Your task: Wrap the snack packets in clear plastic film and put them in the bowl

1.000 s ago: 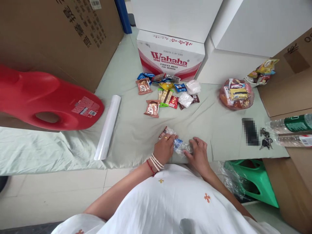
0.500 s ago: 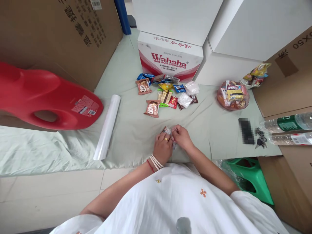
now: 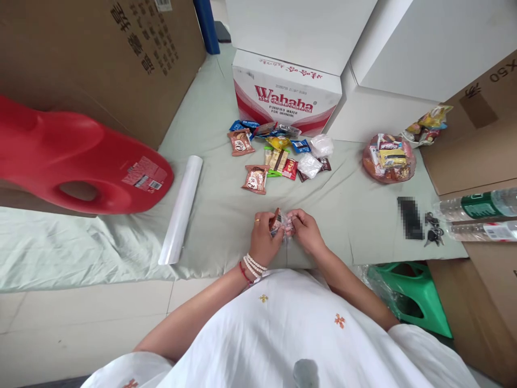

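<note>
Small brown snack packet [image 3: 277, 220] is grasped by the left hand [image 3: 262, 237] and a crinkled clear plastic bag [image 3: 286, 226] by the right hand [image 3: 307, 233], over the green cloth-covered surface [image 3: 218, 215], 6 o'clock from the loose snacks [image 3: 278, 156]. Bagging seems in hand; the bag mouth must be kept open.

The white and red carton [image 3: 287, 99] at the far edge of the cloth [image 3: 218, 215] reads "Wahaha" in red, with "PURIFIED WATER FOR DRINKING" beneath. The brown box [image 3: 476, 124] at the right edge shows "X50", cut by the frame. The big box [image 3: 100, 59] at far left bears sideways Chinese characters. Print on the held packet [image 3: 278, 221] is unreadable.
</note>
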Motion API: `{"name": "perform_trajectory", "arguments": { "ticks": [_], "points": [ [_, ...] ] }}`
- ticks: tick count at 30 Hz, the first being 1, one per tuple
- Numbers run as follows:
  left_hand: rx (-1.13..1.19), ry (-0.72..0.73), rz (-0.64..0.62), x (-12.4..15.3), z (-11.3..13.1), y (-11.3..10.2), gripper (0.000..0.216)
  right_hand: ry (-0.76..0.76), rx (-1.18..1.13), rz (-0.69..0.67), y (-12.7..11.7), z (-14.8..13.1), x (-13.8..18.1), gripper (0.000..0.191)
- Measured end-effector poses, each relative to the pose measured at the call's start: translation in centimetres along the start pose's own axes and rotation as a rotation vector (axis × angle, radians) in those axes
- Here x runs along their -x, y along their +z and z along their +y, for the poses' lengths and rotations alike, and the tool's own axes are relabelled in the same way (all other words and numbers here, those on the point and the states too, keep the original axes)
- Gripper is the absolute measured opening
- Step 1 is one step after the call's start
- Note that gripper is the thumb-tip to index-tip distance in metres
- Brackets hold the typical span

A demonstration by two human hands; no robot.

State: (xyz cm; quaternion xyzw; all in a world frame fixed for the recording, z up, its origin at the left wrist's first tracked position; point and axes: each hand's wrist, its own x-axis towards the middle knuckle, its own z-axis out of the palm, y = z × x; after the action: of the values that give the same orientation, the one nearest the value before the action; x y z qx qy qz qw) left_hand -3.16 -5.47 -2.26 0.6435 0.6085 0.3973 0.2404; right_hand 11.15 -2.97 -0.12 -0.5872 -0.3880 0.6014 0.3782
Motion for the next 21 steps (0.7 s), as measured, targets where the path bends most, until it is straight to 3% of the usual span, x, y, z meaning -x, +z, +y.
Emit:
{"name": "perform_trajectory", "arguments": {
  "ticks": [4,8,12,15,18,21],
  "points": [
    [-0.057,0.314,0.103,1.0,1.9,0.4,0.027,-0.029,-0.182,-0.062,-0.3,-1.1,2.2,0.041],
    [-0.054,0.549,-0.088,2.0,1.7,1.4,0.025,-0.021,-0.215,-0.030,-1.9,-0.2,2.9,0.049],
    [0.175,0.522,-0.280,1.9,0.6,1.4,0.036,0.038,-0.182,0.001,-3.5,1.6,2.5,0.051],
    [0.219,0.484,-0.387,1.5,0.2,0.3,0.043,0.025,-0.109,-0.010,-4.0,2.6,2.5,0.045],
    [0.155,0.446,-0.353,1.8,-0.8,-1.8,0.040,-0.051,-0.014,0.082,-5.9,2.8,2.3,0.038],
    [-0.011,0.345,-0.220,2.8,-3.4,-4.5,0.029,-0.180,-0.050,0.336,-11.7,1.5,1.4,0.037]
  ]
}}
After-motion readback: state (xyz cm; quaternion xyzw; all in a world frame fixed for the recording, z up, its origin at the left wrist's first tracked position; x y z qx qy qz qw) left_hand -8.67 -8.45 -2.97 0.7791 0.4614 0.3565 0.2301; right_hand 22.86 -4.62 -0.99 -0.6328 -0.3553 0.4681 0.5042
